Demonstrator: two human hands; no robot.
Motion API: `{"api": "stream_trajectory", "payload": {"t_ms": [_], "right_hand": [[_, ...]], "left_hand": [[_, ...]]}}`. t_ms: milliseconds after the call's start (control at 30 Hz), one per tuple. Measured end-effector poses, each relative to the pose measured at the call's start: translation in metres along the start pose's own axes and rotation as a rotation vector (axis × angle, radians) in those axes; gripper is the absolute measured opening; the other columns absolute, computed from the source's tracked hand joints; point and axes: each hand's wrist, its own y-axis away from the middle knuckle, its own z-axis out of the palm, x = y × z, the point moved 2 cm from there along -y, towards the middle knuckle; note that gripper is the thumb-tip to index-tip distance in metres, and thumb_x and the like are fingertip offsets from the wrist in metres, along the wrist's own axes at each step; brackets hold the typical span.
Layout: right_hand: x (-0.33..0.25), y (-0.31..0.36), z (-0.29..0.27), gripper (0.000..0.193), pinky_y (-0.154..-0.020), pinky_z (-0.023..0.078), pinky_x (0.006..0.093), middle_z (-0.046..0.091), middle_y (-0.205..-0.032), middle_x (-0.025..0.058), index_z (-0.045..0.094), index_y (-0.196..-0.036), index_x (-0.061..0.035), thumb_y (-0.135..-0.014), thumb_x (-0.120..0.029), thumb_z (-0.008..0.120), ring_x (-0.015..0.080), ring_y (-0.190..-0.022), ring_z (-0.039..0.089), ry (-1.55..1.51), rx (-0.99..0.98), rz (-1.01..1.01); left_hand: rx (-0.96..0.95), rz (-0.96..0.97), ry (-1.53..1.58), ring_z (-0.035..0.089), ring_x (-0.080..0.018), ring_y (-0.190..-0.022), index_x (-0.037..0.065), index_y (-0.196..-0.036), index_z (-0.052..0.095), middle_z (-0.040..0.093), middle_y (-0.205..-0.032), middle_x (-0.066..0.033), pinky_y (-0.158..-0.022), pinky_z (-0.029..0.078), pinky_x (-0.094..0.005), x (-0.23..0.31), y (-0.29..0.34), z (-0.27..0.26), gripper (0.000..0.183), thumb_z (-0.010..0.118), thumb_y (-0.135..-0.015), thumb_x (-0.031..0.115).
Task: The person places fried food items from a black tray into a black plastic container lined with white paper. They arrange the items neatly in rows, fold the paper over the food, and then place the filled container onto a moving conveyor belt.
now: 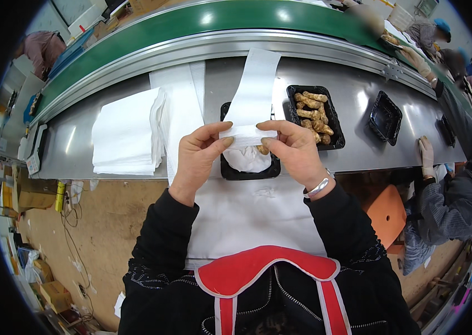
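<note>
Between my two hands a white paper sheet (255,92) is stretched, its near end folded over and its far end lying toward the conveyor. My left hand (202,153) pinches the fold at its left corner. At the right corner my right hand (294,151), with a silver bracelet at the wrist, pinches it too. Right below the fold sits a black plastic tray (250,175), partly hidden by the paper and my hands. Crumpled white paper (246,161) fills its near part, with a bit of a brown, knobbly piece showing at my right fingers.
To the left lies a stack of white paper sheets (124,134). A black tray of knobbly brown roots or mushrooms (315,117) stands right of my hands, another black tray (385,118) farther right. A green conveyor belt (191,28) runs behind. A gloved co-worker's hand (426,153) rests at the right.
</note>
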Motion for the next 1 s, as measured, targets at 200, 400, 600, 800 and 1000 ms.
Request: {"api": "stream_trajectory", "payload": {"t_ms": [200, 400, 600, 800, 1000], "right_hand": [[-0.004, 0.004, -0.009, 0.027, -0.077, 0.053, 0.0289, 0.069, -0.096, 0.0075, 0.073, -0.115, -0.0003, -0.089, 0.003, 0.067, 0.0150, -0.085, 0.065, 0.372, 0.014, -0.194], [-0.001, 0.001, -0.003, 0.022, -0.072, 0.053, 0.0311, 0.066, -0.092, 0.0093, 0.075, -0.109, -0.0048, -0.088, 0.000, 0.069, 0.0223, -0.081, 0.067, 0.397, 0.041, -0.328], [0.001, 0.004, -0.006, 0.021, -0.070, 0.052, 0.0330, 0.064, -0.092, 0.0085, 0.074, -0.107, -0.0058, -0.088, -0.001, 0.069, 0.0245, -0.079, 0.065, 0.546, 0.071, -0.377], [-0.004, 0.008, -0.001, 0.021, -0.090, 0.045, 0.0429, 0.062, -0.105, 0.0103, 0.075, -0.097, -0.0100, -0.078, -0.003, 0.070, 0.0330, -0.104, 0.057, 0.917, 0.081, -0.599], [0.011, 0.027, 0.003, 0.015, -0.098, 0.041, 0.0471, 0.062, -0.119, 0.0100, 0.073, -0.087, -0.0095, -0.074, -0.006, 0.068, 0.0329, -0.117, 0.054, 1.092, 0.072, -0.704]], "left_hand": [[-0.061, 0.101, -0.372, 0.062, -0.0121, -0.084, 0.001, -0.114, 0.075, 0.070, -0.093, -0.0038, -0.077, 0.050, -0.0255, 0.006, -0.001, -0.001, 0.026, 0.074, -0.088, 0.002], [-0.110, 0.249, -0.504, 0.062, -0.0141, -0.089, -0.002, -0.111, 0.074, 0.065, -0.092, -0.0056, -0.079, 0.050, -0.0269, 0.008, 0.003, -0.005, 0.029, 0.074, -0.082, -0.007], [-0.092, 0.285, -0.540, 0.062, -0.0130, -0.083, 0.000, -0.106, 0.076, 0.064, -0.090, -0.0044, -0.074, 0.049, -0.0259, 0.011, 0.000, 0.005, 0.022, 0.073, -0.086, -0.006], [-0.052, 0.538, -0.866, 0.063, -0.0221, -0.082, 0.005, -0.103, 0.077, 0.063, -0.092, -0.0089, -0.072, 0.051, -0.0296, 0.003, 0.008, -0.002, 0.022, 0.073, -0.084, -0.006], [-0.124, 0.721, -1.029, 0.061, -0.0262, -0.096, 0.009, -0.098, 0.076, 0.066, -0.100, -0.0048, -0.082, 0.049, -0.0378, -0.007, 0.020, 0.004, 0.028, 0.074, -0.073, -0.006]]}}
